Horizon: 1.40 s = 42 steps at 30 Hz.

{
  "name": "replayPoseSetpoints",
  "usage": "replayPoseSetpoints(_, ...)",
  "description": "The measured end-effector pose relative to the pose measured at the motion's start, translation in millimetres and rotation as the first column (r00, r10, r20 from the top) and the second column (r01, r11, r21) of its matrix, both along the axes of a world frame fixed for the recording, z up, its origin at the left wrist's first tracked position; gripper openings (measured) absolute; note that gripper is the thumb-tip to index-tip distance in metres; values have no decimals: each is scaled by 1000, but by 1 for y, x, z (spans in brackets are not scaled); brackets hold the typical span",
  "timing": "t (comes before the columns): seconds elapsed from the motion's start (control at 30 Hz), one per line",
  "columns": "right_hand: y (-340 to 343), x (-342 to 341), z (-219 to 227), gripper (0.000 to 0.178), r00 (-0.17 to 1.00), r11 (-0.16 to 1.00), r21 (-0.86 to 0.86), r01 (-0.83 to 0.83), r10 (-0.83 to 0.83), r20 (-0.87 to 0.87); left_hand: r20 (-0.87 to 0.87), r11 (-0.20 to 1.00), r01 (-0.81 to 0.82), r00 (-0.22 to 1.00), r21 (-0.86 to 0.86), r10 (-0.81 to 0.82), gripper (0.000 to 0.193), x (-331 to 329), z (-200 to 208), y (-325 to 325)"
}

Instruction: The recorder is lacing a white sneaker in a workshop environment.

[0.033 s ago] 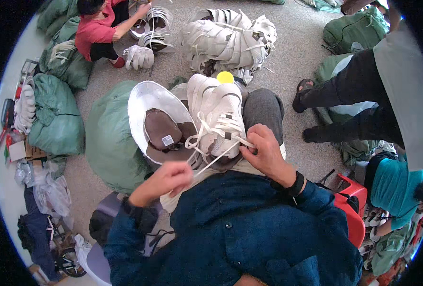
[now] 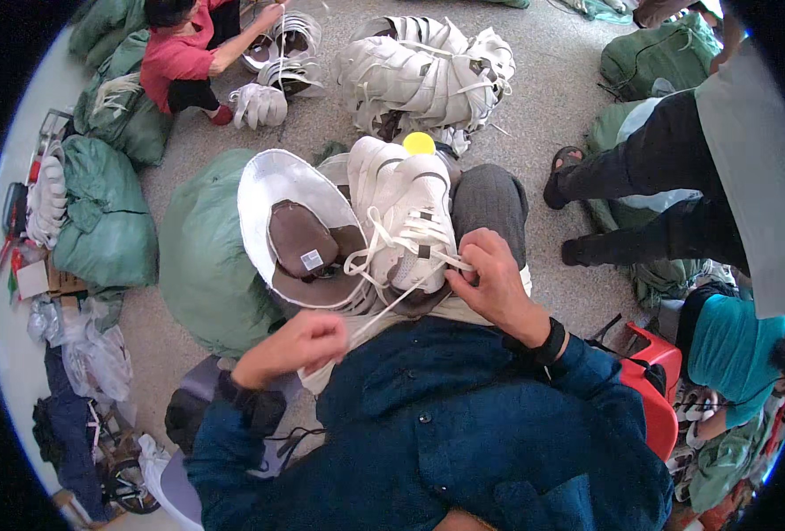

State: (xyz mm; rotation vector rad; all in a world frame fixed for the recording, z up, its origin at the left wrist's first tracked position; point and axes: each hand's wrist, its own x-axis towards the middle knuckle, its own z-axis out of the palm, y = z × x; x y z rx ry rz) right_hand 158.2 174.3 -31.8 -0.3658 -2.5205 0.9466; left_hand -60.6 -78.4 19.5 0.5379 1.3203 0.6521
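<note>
Grey speckled floor [image 2: 543, 106], green sacks [image 2: 202, 257], shoe pile [image 2: 428, 66]; left hand [image 2: 291, 345], right hand [image 2: 490, 283] fingers pinching lace [image 2: 383, 310] on white shoe [image 2: 414, 221].

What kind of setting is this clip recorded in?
Probably a shoe workshop floor, with work done by hand. The person's hands lace a white shoe on the lap, a pile of white shoes lies on the concrete, and stuffed green sacks stand around.

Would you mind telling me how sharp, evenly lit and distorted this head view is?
Head view: soft, even light; the white lace-up shoe and right hand look sharp, the left hand slightly soft; fisheye bending and a black rim at the edges.
</note>
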Motion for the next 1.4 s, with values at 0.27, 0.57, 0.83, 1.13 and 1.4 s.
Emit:
replayPoseSetpoints(0.27, 4, -5, -3, 25, 994, 975, -191, -111, 113, 2, -53, 987, 151, 987, -52, -154, 17, 24, -13, -20)
replayPoseSetpoints(0.57, -8, -23, 20, 16, 999, 983, -179, -51, 48, -18, -800, 739, 310, 194, 599, 567, 31, 50, -40, 80)
replayPoseSetpoints(0.83, -25, -50, 7, 12, 996, 966, 242, -88, 80, 43, -687, 683, 132, 290, 718, 666, 21, 56, -58, 86)
replayPoseSetpoints(1.13, -5, -23, 20, 10, 989, 978, 157, -138, 130, 65, -656, 656, 100, 264, 748, 707, 16, 53, -57, 78)
replayPoseSetpoints(1.4, 79, 120, -11, 15, 811, 977, -80, 195, -115, 574, -653, 637, 153, 252, 756, 714, 16, 53, -50, 78)
